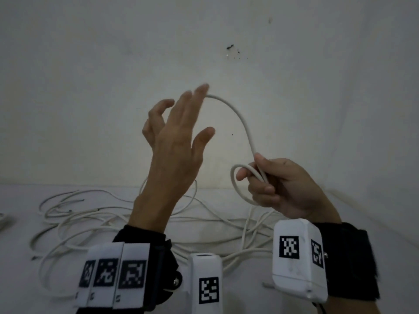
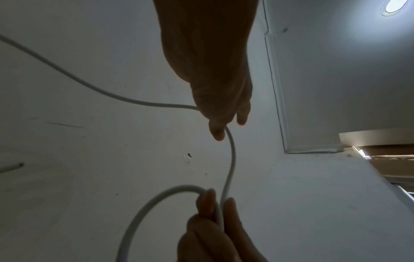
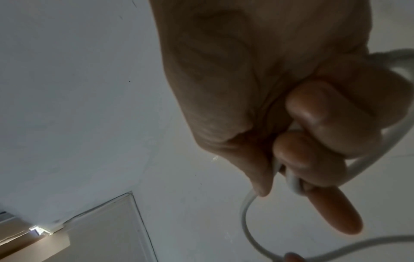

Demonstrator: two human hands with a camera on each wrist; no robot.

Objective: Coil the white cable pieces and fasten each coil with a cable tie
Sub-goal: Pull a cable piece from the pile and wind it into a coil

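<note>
My right hand (image 1: 281, 186) is pinching a small loop of the white cable (image 1: 243, 123) between thumb and curled fingers, with the forefinger poking through the loop. My right wrist view is showing that grip from below: the cable (image 3: 293, 182) is wedged between thumb and fingertips (image 3: 309, 159), a detail the head view is only hinting at. From that loop the cable is arching up and over to my left hand (image 1: 176, 137), which is raised just beside the loop with fingers spread and fairly straight; the cable is resting across the tips of those fingers (image 1: 201, 89), not clasped. The left wrist view is showing what the head view is hiding: the cable (image 2: 232, 159) is passing over the fingertips of my left hand (image 2: 212, 70) and running on to the far side, away from the loop, while also dropping down to the loop (image 2: 156, 200) in my right hand (image 2: 215, 239).

Below the loop, on the white surface (image 1: 362, 223), a tangle of loose cable pieces (image 1: 102, 218) is lying spread out, well under both hands. Behind the loop is a pale wall (image 1: 90, 64) with a small dark mark (image 1: 230, 47). Only the wrist views are catching the ceiling light (image 2: 394, 7).
</note>
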